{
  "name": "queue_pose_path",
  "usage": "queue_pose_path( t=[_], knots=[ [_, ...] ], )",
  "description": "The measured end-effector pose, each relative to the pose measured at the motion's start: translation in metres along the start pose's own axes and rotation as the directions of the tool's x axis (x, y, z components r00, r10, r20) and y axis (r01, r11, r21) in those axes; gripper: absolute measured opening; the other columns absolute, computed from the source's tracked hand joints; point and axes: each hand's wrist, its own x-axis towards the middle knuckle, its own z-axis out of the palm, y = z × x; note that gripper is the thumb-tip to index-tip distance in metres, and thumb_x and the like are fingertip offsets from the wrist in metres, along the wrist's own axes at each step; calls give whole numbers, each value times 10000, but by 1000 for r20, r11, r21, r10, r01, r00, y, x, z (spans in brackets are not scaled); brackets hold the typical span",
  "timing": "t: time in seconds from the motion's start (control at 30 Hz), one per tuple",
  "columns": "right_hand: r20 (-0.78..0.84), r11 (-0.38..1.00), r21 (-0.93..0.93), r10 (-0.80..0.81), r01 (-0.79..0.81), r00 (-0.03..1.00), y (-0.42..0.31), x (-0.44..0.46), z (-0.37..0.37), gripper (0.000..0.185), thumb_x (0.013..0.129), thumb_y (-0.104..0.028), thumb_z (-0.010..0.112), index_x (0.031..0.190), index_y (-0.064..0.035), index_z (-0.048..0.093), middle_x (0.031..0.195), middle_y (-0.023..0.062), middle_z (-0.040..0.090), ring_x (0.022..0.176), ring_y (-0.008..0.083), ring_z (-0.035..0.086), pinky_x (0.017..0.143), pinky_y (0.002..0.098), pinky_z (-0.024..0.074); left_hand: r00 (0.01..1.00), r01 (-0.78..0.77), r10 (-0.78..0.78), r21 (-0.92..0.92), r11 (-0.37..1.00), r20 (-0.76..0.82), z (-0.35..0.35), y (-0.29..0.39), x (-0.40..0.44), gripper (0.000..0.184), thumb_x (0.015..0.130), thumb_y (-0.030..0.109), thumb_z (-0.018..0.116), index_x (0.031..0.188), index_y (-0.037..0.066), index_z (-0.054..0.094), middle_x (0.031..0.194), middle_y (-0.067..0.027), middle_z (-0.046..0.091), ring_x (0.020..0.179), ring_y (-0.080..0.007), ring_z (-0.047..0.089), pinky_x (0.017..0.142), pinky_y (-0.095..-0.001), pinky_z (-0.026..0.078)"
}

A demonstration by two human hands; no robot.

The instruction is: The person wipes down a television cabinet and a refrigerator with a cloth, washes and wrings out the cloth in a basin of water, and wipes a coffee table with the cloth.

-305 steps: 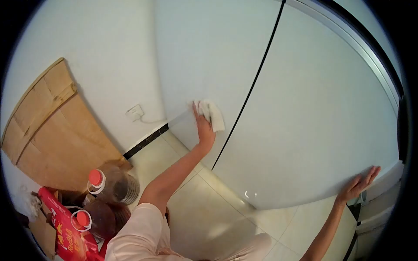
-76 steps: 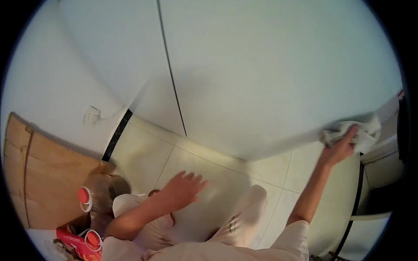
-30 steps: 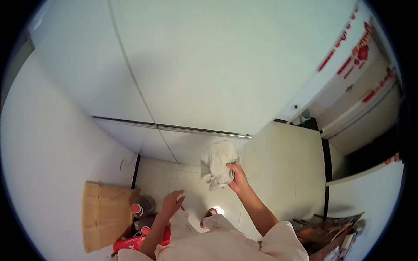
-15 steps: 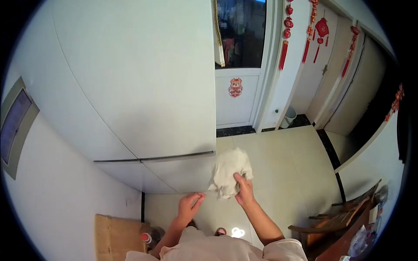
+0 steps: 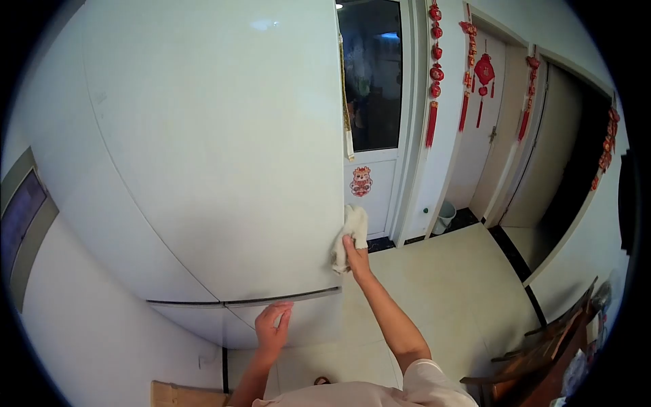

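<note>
A pale cloth [image 5: 350, 237] is in my right hand [image 5: 357, 258], whose thumb presses on it. The cloth lies against the right edge of a large white cabinet or fridge front [image 5: 237, 149], just above the dark horizontal gap [image 5: 281, 298]. My left hand [image 5: 273, 322] is in front of the lower panel, just below that gap, with fingers bent and nothing visible in it. Whether its fingertips touch the panel I cannot tell.
Behind the white front stands a door [image 5: 369, 81] with a dark glass pane. Red hanging ornaments [image 5: 435, 71] line the doorways. A bucket [image 5: 444, 217] sits by one doorway. Wooden furniture [image 5: 542, 346] is at lower right, a wooden board [image 5: 183, 395] at lower left.
The view has risen from the lower panels and floor. My right hand has brought the cloth from the panels' low right end up to the upper front's edge. My left hand has moved near the gap.
</note>
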Motion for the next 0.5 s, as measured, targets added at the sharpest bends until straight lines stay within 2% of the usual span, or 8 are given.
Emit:
queue_pose_path(
  t=[0.07,0.1,0.2,0.23,0.33,0.37,0.47,0.5],
  knots=[
    [22,967,107,229,-230,973,-6,-3,-5,509,879,-261,599,1253,39,430,1150,99,547,1022,186,515,884,285,408,996,-59,59,3,998,-63,1,-3,26,110,774,-17,609,878,17,622,886,-107,668,834,-261,645,791,-332,494],
    [18,963,142,230,-230,973,3,-9,-6,511,880,-265,594,1268,22,426,1193,112,523,1060,208,495,922,316,387,996,-67,66,-11,998,-53,1,-3,37,124,769,-26,607,888,7,606,925,-118,661,870,-267,635,795,-339,495],
    [-64,978,-176,-121,108,991,32,-34,-5,577,889,-302,581,1329,-1,359,1269,115,468,1167,202,429,967,315,358,965,-207,213,58,977,-149,12,11,73,152,770,-37,593,917,0,596,1008,-138,639,926,-286,617,800,-349,495],
    [-63,980,-169,-114,102,992,28,-40,-4,561,897,-315,566,1321,0,378,1303,123,446,1205,214,401,989,316,333,966,-218,220,25,976,-137,15,14,81,211,773,-25,586,983,3,578,1112,-167,595,1025,-321,572,857,-384,470],
    [29,944,-320,-72,77,997,-10,-25,-4,531,905,-299,556,1305,13,400,1307,123,446,1203,216,404,1004,312,313,943,-280,297,119,952,-150,40,16,102,303,778,11,594,1077,13,542,1213,-188,531,1133,-356,499,946,-430,403],
    [11,947,-293,-138,135,990,-9,-14,-3,434,902,-230,557,1238,25,455,1213,145,514,1120,258,468,970,336,342,939,-287,310,161,944,-146,49,16,106,340,785,25,596,1115,14,518,1247,-199,496,1170,-372,458,969,-447,373],
    [55,996,50,74,-77,996,11,29,-2,422,905,-243,555,1213,34,475,1173,134,540,1084,244,489,950,323,355,928,-290,343,292,911,-147,80,17,118,438,804,58,592,1215,15,447,1343,-228,387,1271,-403,333,1028,-487,286],
    [80,999,-23,-27,29,996,13,39,-3,421,906,-245,555,1209,36,477,1188,129,534,1091,229,485,949,318,354,926,-279,345,338,899,-153,91,18,120,459,811,61,582,1239,13,423,1371,-235,347,1297,-402,291,1041,-492,258]
  ],
)
